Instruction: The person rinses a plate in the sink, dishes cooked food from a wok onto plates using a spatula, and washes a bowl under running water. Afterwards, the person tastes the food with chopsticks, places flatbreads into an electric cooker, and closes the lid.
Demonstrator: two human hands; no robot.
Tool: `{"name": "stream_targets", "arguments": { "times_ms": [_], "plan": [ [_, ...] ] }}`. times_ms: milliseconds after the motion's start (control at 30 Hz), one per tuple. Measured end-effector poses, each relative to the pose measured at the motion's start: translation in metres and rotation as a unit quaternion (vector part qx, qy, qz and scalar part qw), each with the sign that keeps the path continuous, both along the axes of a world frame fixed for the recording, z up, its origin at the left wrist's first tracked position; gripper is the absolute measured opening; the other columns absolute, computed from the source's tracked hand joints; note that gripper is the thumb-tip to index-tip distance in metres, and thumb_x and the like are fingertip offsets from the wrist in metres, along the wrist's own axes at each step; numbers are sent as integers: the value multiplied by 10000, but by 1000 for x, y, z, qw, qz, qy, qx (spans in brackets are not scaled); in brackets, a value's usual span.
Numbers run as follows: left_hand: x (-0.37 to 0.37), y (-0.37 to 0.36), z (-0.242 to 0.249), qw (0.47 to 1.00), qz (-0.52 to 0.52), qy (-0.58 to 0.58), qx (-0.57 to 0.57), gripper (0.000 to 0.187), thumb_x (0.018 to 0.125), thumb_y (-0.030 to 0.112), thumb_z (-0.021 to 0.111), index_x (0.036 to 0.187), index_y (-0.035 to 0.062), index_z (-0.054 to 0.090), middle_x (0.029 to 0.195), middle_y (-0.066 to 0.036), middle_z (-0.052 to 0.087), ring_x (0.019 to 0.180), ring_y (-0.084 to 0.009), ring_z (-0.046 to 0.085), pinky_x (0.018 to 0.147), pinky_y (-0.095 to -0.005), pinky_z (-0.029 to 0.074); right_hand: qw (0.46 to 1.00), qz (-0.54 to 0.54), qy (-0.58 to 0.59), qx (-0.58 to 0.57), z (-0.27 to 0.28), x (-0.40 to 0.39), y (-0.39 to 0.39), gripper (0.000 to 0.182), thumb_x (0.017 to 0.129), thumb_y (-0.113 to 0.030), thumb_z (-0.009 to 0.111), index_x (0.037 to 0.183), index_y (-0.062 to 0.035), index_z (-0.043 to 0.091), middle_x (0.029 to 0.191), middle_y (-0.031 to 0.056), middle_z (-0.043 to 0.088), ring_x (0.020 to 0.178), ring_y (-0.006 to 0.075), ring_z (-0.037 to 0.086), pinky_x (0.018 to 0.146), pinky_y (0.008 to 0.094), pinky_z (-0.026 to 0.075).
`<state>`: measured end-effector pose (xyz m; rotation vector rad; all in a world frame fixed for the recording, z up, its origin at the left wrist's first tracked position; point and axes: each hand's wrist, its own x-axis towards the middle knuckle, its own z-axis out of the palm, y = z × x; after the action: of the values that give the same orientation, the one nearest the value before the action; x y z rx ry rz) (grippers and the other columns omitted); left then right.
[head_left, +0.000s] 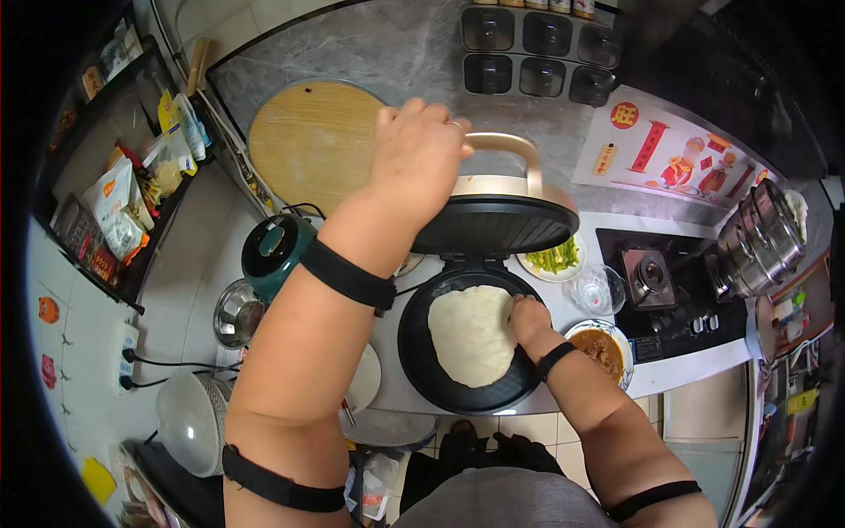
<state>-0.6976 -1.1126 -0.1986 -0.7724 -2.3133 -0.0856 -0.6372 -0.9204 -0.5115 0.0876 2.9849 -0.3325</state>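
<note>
A round black electric griddle (pixel 414 352) stands on the counter with its gold-rimmed lid (pixel 497 220) raised. A flat, uneven sheet of pale dough (pixel 471 339) lies on the lower plate. High above the plate, my left hand (pixel 418 158) is closed around the left end of the lid handle (pixel 519 145). My right hand (pixel 531 321) is at the right edge of the dough, fingers curled against it; the fingertips are partly hidden.
Right of the griddle are a plate of chopped greens (pixel 556 257), a clear glass bowl (pixel 598 290) and a bowl of brown meat sauce (pixel 607 352). A gas stove (pixel 647 273) lies beyond. Left are a green appliance (pixel 277 246), a metal bowl (pixel 238 314) and a white plate (pixel 365 383).
</note>
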Motion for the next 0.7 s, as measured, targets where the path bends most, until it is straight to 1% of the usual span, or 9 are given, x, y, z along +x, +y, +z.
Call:
{"name": "stream_targets", "arguments": {
  "times_ms": [133,267,367,433,533,567,633,667,700],
  "plan": [
    [-15,0,-1,1000,-14,-8,20,225,781,209,586,963,121,684,878,-37,609,936,-204,503,805,-361,330,998,21,-55,22,8,-28,-16,407,762,-213,550,1123,-26,521,1029,177,588,933,296,600,789,372,497],
    [-22,-1,-2,999,-17,-5,27,206,780,203,587,942,125,687,878,-34,609,943,-205,501,808,-359,329,997,58,-40,26,5,-46,-28,414,758,-227,562,1130,-51,523,1047,170,579,929,296,601,786,372,498],
    [-23,-1,-3,999,-18,-9,29,181,776,200,591,913,131,688,878,-27,607,949,-201,499,812,-365,327,992,107,-42,53,1,-54,-32,395,747,-220,581,1101,-54,529,1053,168,572,924,294,601,785,371,499],
    [-22,-2,-3,999,-27,-5,27,166,775,206,593,893,135,687,877,-23,604,952,-200,498,817,-368,325,994,85,27,57,8,-53,-35,326,708,-191,622,1005,-66,568,1000,160,571,885,293,604,757,367,504],
    [-21,-1,-2,1000,-10,-4,17,160,775,207,592,887,144,688,872,-16,602,958,-197,499,821,-371,323,982,166,92,27,75,-28,-31,226,679,-163,654,877,-77,583,889,132,567,802,296,600,682,374,498],
    [-21,0,-2,1000,-7,-5,19,160,775,207,592,887,144,688,872,-16,602,958,-197,499,821,-371,323,981,169,91,28,101,-14,-29,226,679,-163,654,877,-77,583,889,132,567,802,296,600,682,374,498],
    [-20,1,-1,1000,8,-5,6,273,794,254,584,1015,115,666,916,-41,610,948,-224,504,814,-392,337,957,261,105,-71,151,21,-23,160,692,-107,618,825,-53,548,835,133,553,765,318,587,624,403,483],
    [-20,3,0,1000,9,-4,7,273,794,254,584,1015,115,666,916,-41,610,948,-224,504,814,-392,337,931,291,197,-105,163,40,-20,139,680,-91,613,771,-58,514,765,121,533,699,319,562,578,405,458],
    [-20,4,1,1000,21,-8,0,269,798,256,580,1013,120,667,918,-40,609,950,-226,505,815,-393,338,921,296,241,-85,177,59,-19,139,671,-87,609,767,-62,511,769,114,526,681,299,554,567,382,462]
  ]
}}
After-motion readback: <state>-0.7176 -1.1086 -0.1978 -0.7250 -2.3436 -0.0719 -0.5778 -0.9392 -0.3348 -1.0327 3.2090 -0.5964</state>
